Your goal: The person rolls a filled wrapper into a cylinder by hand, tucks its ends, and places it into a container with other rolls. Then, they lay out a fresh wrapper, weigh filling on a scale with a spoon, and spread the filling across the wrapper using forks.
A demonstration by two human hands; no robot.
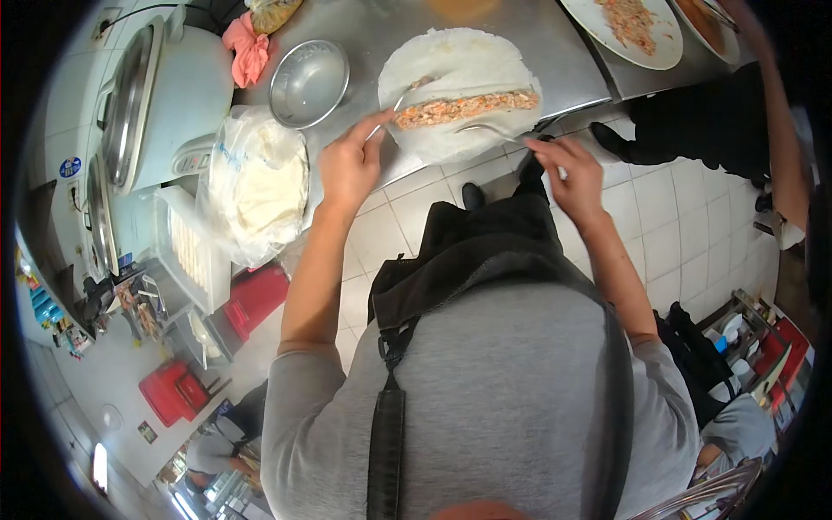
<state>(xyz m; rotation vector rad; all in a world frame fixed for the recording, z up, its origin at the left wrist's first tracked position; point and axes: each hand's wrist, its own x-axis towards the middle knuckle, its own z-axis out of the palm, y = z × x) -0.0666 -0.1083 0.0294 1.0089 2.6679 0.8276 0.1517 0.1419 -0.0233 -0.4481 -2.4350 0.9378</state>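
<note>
A round white wrapper sheet [459,65] lies at the steel counter's edge, with a long strip of orange and white filling [468,109] across it. My left hand [351,165] is closed on a metal utensil [400,95] whose tip rests near the strip's left end, with a bit of filling on it. My right hand [568,169] grips a fork [490,130], its head over the wrapper just below the strip.
Left of the wrapper stand a metal bowl [309,84] and a plastic bag of white sheets [264,178]. A plate of filling [637,30] is at upper right, beside another person's arm [784,147]. A pink cloth [247,52] lies at upper left.
</note>
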